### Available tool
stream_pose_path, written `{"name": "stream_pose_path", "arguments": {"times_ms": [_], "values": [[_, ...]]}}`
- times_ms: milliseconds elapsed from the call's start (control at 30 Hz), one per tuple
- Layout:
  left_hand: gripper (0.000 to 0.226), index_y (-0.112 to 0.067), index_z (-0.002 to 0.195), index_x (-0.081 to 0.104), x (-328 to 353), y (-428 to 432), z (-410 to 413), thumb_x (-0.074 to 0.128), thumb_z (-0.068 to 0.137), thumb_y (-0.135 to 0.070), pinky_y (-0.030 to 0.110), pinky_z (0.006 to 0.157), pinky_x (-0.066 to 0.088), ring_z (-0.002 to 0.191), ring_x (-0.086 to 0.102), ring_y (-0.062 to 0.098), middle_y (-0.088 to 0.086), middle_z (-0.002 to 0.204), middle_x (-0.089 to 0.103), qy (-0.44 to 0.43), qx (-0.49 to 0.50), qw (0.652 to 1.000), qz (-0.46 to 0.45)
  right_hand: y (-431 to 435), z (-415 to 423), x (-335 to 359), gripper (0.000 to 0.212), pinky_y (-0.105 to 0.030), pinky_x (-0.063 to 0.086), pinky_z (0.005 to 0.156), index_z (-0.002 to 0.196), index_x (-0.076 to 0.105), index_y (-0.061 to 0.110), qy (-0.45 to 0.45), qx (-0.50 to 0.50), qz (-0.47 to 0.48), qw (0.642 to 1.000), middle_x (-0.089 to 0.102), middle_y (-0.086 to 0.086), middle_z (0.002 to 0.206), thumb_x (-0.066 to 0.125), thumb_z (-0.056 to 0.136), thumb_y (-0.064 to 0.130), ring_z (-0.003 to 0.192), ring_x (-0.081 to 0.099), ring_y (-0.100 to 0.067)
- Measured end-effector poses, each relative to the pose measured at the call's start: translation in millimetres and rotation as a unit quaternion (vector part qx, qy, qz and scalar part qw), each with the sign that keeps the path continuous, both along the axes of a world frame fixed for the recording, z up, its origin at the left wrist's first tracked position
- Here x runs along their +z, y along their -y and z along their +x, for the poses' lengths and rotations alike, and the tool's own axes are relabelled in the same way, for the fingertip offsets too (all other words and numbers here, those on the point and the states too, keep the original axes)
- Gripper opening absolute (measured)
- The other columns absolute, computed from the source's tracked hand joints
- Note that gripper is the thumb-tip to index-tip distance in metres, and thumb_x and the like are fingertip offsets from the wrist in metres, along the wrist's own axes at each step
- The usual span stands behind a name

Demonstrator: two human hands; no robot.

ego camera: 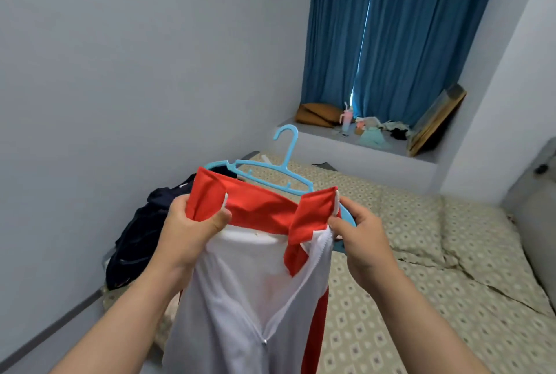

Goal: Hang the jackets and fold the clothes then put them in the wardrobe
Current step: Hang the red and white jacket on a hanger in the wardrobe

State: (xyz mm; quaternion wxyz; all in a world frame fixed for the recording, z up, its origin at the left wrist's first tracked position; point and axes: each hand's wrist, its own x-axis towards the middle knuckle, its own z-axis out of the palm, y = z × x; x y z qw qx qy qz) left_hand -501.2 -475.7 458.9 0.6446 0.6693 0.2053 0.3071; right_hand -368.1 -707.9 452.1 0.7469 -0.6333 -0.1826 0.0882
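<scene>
Red-and-white jacket (246,283) held up in front of the person, above the near left part of the bed (421,283). The left hand (192,223) grips the left collar flap, thumb over the red cloth. The right hand (358,232) pinches the right collar edge at the top of the zip. A blue plastic hanger (270,175) stands hook-up just behind the collar, and one end shows beside the right hand. Whether it sits in the shoulders cannot be told.

The cloth looks thin, light and limp. It sags between the hands and probably slides easily on smooth plastic. The doubled collar and the zip tape seem the firmest places to hold. The hanger looks stiff but slight.

The bed is soft, under a patterned, wrinkled cover. A heap of dark clothes (141,238) lies at its left edge against the pale wall (120,73). On the far side, a window ledge (325,140) carries small clutter and a leaning board (436,121) under blue curtains (391,27).
</scene>
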Motion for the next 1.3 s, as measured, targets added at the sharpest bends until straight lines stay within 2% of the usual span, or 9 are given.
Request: {"name": "stream_pose_path", "arguments": {"times_ms": [167,233,333,600,733,933,1033,1167,1300], "values": [[0.034,-0.014,0.085,0.054,-11,10,81,0.056,0.052,-0.014,0.030,0.061,0.038,0.064,0.053,0.020,-0.003,0.077,0.059,-0.088,-0.002,0.992,0.096,18,63,5,0.054,-0.034,0.055,0.068,0.102,0.078,0.019,-0.001,-0.027,-0.001,1.000,0.075,-0.005,0.089,0.044,0.081,-0.017,0.076,0.067,-0.020],[0.016,-0.013,0.065,0.045,-10,10,107,0.046,0.050,-0.007,0.036,0.060,0.027,0.063,0.034,0.021,0.004,0.065,0.040,-0.071,-0.042,0.996,0.038,27,85,8,0.055,-0.031,0.055,0.063,0.105,0.076,0.015,-0.026,-0.044,0.024,0.998,0.074,-0.005,0.083,0.042,0.081,-0.020,0.069,0.065,-0.018],[0.009,-0.013,0.069,0.058,-5,0,139,0.058,0.070,-0.004,0.034,0.064,0.041,0.058,0.053,0.023,0.010,0.067,0.055,-0.048,-0.044,0.992,-0.106,51,116,20,0.056,-0.030,0.055,0.062,0.113,0.071,0.015,-0.103,-0.050,0.107,0.988,0.071,-0.007,0.075,0.042,0.083,-0.023,0.058,0.061,-0.017],[0.028,-0.008,0.093,0.062,23,-21,228,0.048,0.103,-0.030,0.041,0.087,0.051,0.070,0.064,0.025,0.009,0.078,0.065,-0.077,-0.100,0.951,-0.282,108,169,63,0.064,-0.032,0.059,0.068,0.117,0.072,0.009,-0.099,0.009,0.097,0.990,0.072,-0.021,0.100,0.034,0.075,-0.020,0.069,0.066,-0.024],[0.040,-0.011,0.067,0.059,50,-33,255,0.039,0.101,-0.019,0.030,0.057,0.056,0.052,0.059,0.019,0.006,0.061,0.057,-0.048,-0.159,0.937,-0.309,121,184,84,0.065,-0.029,0.058,0.059,0.110,0.076,0.012,-0.077,-0.016,0.036,0.996,0.072,-0.019,0.094,0.032,0.074,-0.019,0.064,0.066,-0.021],[0.039,-0.007,0.086,0.072,85,-63,289,0.043,0.102,-0.027,0.038,0.064,0.061,0.068,0.073,0.027,0.014,0.080,0.074,-0.108,-0.251,0.943,-0.190,132,205,107,0.062,-0.029,0.056,0.063,0.105,0.078,0.018,-0.037,-0.118,0.001,0.992,0.073,-0.016,0.094,0.036,0.078,-0.018,0.067,0.065,-0.021],[0.028,-0.012,0.091,0.065,92,-72,310,0.047,0.102,-0.030,0.044,0.090,0.053,0.075,0.069,0.030,0.012,0.080,0.072,-0.120,-0.240,0.955,-0.129,127,209,119,0.051,-0.032,0.055,0.074,0.098,0.080,0.020,0.008,-0.140,-0.065,0.988,0.075,-0.015,0.100,0.048,0.082,-0.016,0.080,0.066,-0.025],[0.026,-0.009,0.088,0.066,102,-65,330,0.051,0.102,-0.025,0.037,0.076,0.053,0.061,0.070,0.020,0.008,0.072,0.074,-0.112,-0.251,0.959,-0.065,103,207,128,0.047,-0.027,0.058,0.079,0.090,0.082,0.027,0.091,-0.158,-0.164,0.970,0.077,-0.005,0.099,0.060,0.081,-0.013,0.087,0.071,-0.016],[0.028,-0.012,0.095,0.067,111,-38,339,0.052,0.102,-0.034,0.038,0.087,0.052,0.089,0.068,0.021,0.007,0.096,0.073,-0.103,-0.293,0.949,0.061,71,202,130,0.047,-0.033,0.056,0.087,0.095,0.081,0.022,0.126,-0.166,-0.159,0.965,0.077,-0.004,0.098,0.056,0.077,-0.013,0.087,0.068,-0.015]]}}
